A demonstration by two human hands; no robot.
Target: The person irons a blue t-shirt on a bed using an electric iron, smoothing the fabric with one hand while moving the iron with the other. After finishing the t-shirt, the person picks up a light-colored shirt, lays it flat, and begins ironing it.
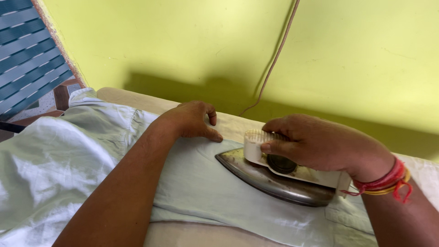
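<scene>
Gripping the iron (279,180), the right hand (320,144) hides its handle; the left hand (192,120) presses the shirt (68,160) flat.

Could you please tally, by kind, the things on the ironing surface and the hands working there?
Hands: 2, the left hand flat on the cloth, the right hand around the iron's handle
Irons: 1, the iron
Garments: 1, the pale shirt
Total: 4
</scene>
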